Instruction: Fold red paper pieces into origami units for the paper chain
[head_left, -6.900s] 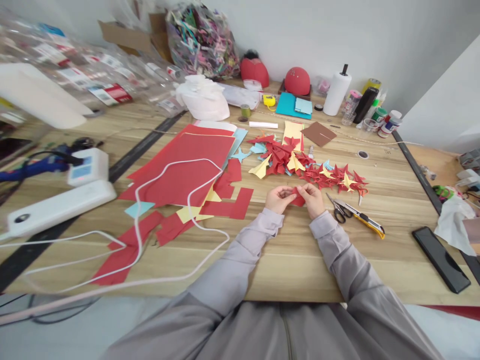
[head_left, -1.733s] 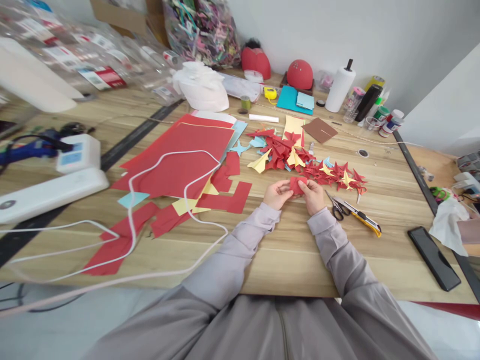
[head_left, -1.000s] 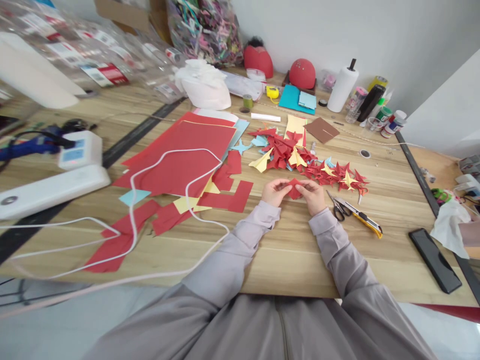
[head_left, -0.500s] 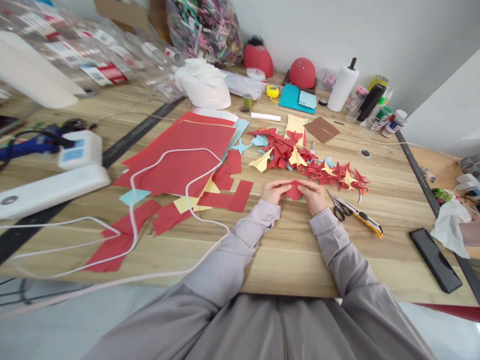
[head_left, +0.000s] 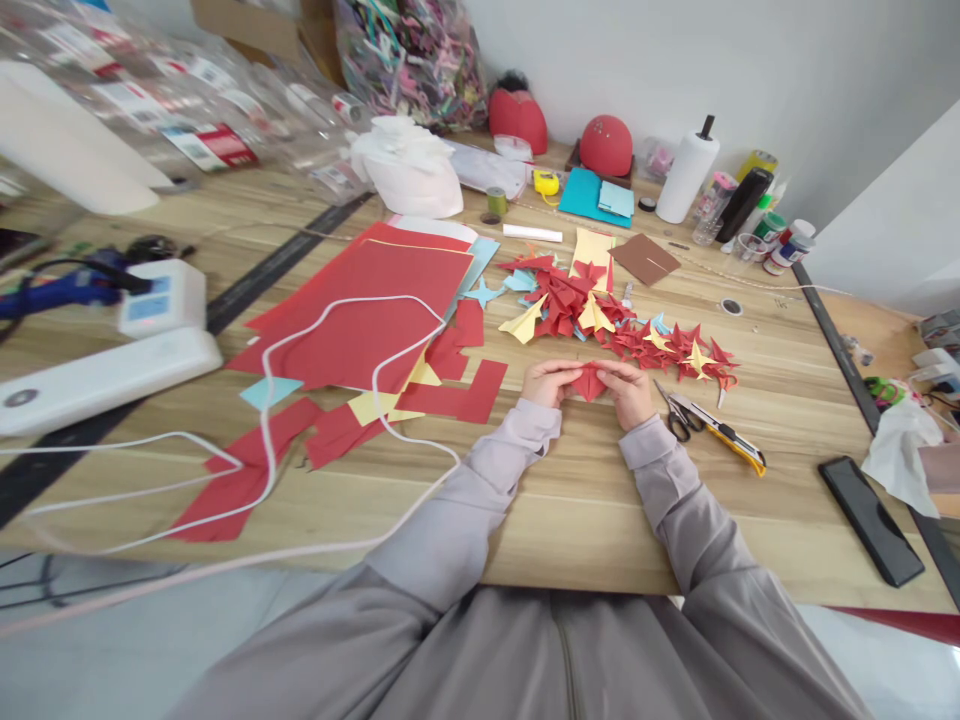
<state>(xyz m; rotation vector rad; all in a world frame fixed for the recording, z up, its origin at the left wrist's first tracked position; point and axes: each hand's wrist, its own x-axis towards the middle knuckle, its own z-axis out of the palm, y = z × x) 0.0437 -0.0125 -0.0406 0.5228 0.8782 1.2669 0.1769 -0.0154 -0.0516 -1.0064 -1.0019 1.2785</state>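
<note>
A small folded red paper piece is pinched between my left hand and my right hand, just above the wooden table. Both hands grip it with fingertips from either side. Just beyond my hands lies a pile of folded red, yellow and blue paper shapes. Large red paper sheets and red offcuts lie to the left.
Scissors and a yellow utility knife lie right of my right hand. A black phone sits near the right front edge. A white cable loops over the paper. A paper towel roll, bottles and a white bag stand at the back.
The red piece went from a flat square held up to a narrower folded shape lowered near the table. My hands stayed together in the same place.
</note>
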